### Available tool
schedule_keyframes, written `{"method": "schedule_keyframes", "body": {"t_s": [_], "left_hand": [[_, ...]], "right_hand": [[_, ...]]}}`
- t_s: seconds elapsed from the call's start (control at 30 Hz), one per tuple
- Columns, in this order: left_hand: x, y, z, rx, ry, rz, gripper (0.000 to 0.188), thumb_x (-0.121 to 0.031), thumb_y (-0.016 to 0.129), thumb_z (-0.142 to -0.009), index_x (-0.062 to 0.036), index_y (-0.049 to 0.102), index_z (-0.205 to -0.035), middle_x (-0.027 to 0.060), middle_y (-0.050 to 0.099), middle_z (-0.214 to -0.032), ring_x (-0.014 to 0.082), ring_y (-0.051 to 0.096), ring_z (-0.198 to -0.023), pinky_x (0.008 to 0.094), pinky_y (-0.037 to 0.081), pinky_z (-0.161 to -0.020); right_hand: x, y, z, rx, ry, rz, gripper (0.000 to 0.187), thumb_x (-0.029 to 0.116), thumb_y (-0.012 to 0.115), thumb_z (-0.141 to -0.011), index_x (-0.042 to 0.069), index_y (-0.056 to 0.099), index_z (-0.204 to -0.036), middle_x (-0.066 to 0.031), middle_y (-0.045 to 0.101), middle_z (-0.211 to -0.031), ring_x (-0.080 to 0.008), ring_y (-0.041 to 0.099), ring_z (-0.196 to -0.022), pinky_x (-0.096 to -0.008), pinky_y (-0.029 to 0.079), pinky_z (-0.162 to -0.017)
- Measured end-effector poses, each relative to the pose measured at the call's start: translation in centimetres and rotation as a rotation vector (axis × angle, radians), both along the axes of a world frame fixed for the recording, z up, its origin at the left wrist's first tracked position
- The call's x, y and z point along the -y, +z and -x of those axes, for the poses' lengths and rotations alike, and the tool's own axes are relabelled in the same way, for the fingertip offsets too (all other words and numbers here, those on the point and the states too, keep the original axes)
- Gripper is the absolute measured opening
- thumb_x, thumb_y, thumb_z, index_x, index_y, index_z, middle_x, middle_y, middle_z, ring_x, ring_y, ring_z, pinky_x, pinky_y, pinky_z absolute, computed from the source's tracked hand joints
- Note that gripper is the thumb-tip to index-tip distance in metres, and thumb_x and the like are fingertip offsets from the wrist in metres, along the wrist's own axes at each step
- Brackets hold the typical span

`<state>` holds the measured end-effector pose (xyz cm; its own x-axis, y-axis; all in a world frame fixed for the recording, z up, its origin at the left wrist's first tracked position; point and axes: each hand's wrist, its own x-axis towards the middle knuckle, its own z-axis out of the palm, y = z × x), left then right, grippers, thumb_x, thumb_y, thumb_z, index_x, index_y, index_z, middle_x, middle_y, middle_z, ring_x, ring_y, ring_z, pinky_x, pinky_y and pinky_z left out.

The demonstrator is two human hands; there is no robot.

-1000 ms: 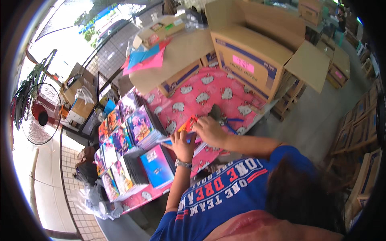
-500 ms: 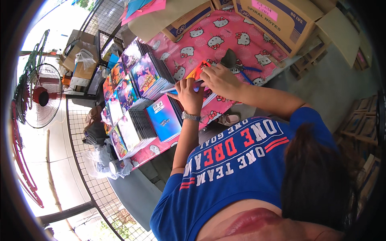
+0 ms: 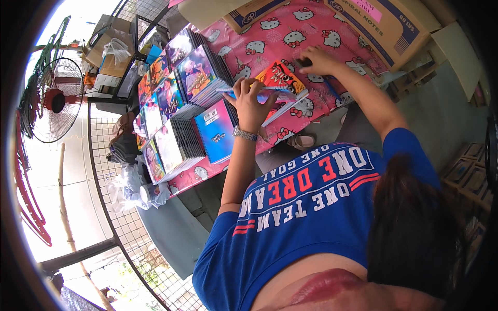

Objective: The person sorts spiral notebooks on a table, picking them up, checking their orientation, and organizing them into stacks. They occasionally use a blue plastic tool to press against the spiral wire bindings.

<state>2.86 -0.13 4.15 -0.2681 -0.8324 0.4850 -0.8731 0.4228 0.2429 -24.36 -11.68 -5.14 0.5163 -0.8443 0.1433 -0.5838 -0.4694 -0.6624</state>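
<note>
My left hand is closed on the edge of a thin spiral notebook with a blue and pink cover, tilted up off the table. Behind and beneath it lies a notebook with a red and orange cartoon cover, on top of others. My right hand is farther off to the right, its fingers curled over a small dark object, mostly hidden, whose kind I cannot make out. A blue-handled tool lies on the table just below that hand.
Stacks of spiral notebooks with colourful covers fill the table's left side, a blue and pink notebook nearest. A pink patterned cloth covers the table. Cardboard boxes stand at the back; a fan is at far left.
My right hand has left the notebook and moved right to the dark object. My left hand keeps its hold on the notebook. The red and orange cover shows more fully.
</note>
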Motion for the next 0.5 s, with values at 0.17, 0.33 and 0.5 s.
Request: {"method": "schedule_keyframes", "body": {"t_s": [0.17, 0.33, 0.5], "left_hand": [[-0.3, -1.6, -0.4, -0.013, -0.004, 0.009, 0.039, -0.034, 0.085, -0.065, -0.0133, 0.065, -0.091, 0.002, 0.058, -0.104, 0.0286, 0.049, -0.113, 0.0664, 0.023, -0.1], [-0.1, -1.8, -0.2, -0.057, -0.051, 0.055, 0.039, -0.033, 0.085, -0.063, -0.0132, 0.065, -0.09, 0.0019, 0.058, -0.103, 0.0278, 0.049, -0.111, 0.0648, 0.021, -0.101], [-0.6, -1.0, 0.0, -0.058, -0.07, 0.007, 0.039, -0.032, 0.084, -0.064, -0.0125, 0.064, -0.092, 0.0019, 0.059, -0.103, 0.0281, 0.049, -0.113, 0.0641, 0.022, -0.101]], "right_hand": [[-4.8, 10.2, -4.1, 0.809, 0.507, -0.906, 0.032, 0.022, 0.059, -0.083, 0.005, 0.059, -0.11, -0.0038, 0.062, -0.102, -0.0135, 0.057, -0.1, -0.0285, 0.043, -0.093], [-4.5, 11.0, -3.5, 0.603, 0.462, -0.813, 0.036, 0.02, 0.059, -0.083, 0.003, 0.059, -0.114, -0.0086, 0.061, -0.114, -0.0166, 0.059, -0.102, -0.0318, 0.043, -0.094], [-4.6, 10.6, -3.7, 0.558, 0.532, -0.728, 0.048, 0.017, 0.061, -0.079, 0.003, 0.058, -0.125, -0.0091, 0.06, -0.116, -0.0174, 0.056, -0.107, -0.032, 0.042, -0.097]]}}
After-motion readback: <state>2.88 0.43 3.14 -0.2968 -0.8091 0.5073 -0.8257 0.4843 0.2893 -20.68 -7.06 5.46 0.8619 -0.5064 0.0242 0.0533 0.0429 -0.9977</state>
